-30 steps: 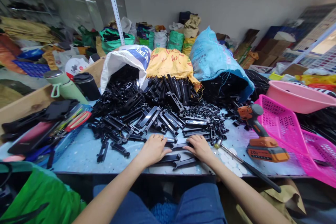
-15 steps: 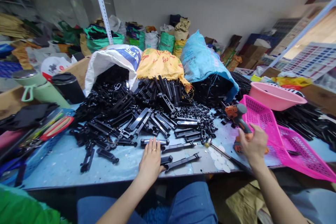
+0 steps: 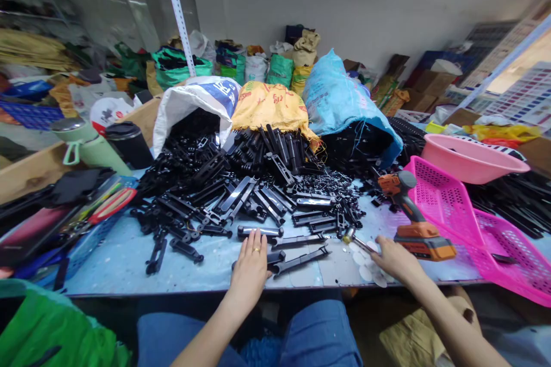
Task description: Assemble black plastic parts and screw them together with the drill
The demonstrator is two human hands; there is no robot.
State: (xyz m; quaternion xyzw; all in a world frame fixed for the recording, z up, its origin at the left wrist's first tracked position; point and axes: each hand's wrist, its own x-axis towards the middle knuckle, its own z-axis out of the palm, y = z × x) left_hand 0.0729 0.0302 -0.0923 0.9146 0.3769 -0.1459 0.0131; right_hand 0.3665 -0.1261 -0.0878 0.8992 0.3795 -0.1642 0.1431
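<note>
My left hand (image 3: pixel 251 266) lies flat on the blue tabletop (image 3: pixel 129 258), fingers stretched out, its fingertips at a short black plastic bar (image 3: pixel 260 231). The hand's right side touches a long black plastic arm (image 3: pixel 301 259) near the front edge. My right hand (image 3: pixel 394 259) is closed around the handle of a small hammer (image 3: pixel 348 235), whose metal head points left. The hand rests among white round discs (image 3: pixel 360 258). A big heap of black plastic parts (image 3: pixel 241 183) fills the middle of the table beyond both hands.
An orange cordless drill (image 3: pixel 415 229) stands just right of my right hand. Pink mesh baskets (image 3: pixel 456 206) and a pink basin (image 3: pixel 473 157) are further right. White (image 3: pixel 193 100), yellow (image 3: pixel 271 106) and blue sacks (image 3: pixel 340 97) spill parts at the back. A green bottle (image 3: pixel 84 143) and a blue tool tray (image 3: pixel 92 235) sit left.
My right hand left the black parts, went right to the drill, then dropped back onto the hammer handle. My left hand stayed on the parts near the front edge.
</note>
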